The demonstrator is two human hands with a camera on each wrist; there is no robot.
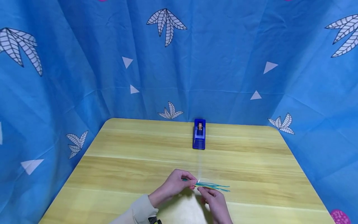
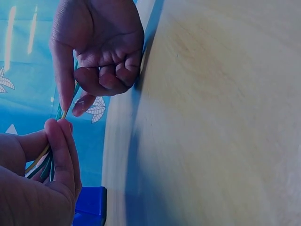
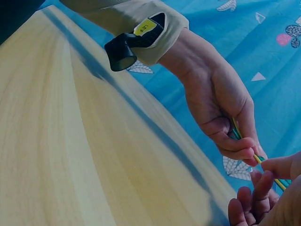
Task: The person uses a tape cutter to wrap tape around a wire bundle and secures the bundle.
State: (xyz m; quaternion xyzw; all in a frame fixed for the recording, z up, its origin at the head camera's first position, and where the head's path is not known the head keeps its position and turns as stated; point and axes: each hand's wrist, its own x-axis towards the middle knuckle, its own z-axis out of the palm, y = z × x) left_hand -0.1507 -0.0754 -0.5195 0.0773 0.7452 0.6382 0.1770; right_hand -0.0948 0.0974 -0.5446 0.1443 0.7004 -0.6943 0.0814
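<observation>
A bundle of thin green and yellow wires (image 1: 213, 185) is held above the table between both hands. My left hand (image 1: 178, 183) pinches the bundle near its left end; the left wrist view shows wire ends fanning out inside that hand (image 2: 51, 174). Close beside it, my right hand (image 1: 214, 201) pinches the same bundle between thumb and finger, its other fingers curled in the left wrist view. Wire ends stick out to the right. A clear tape strip (image 1: 199, 165) runs from the blue tape dispenser (image 1: 199, 143) down to the bundle at the fingertips.
The dispenser, with a small tape roll (image 1: 199, 126), stands at the back of the wooden table (image 1: 126, 146). A blue patterned curtain (image 1: 223, 62) hangs around the table's back and sides. A black wrist device (image 3: 136, 42) sits on the left sleeve.
</observation>
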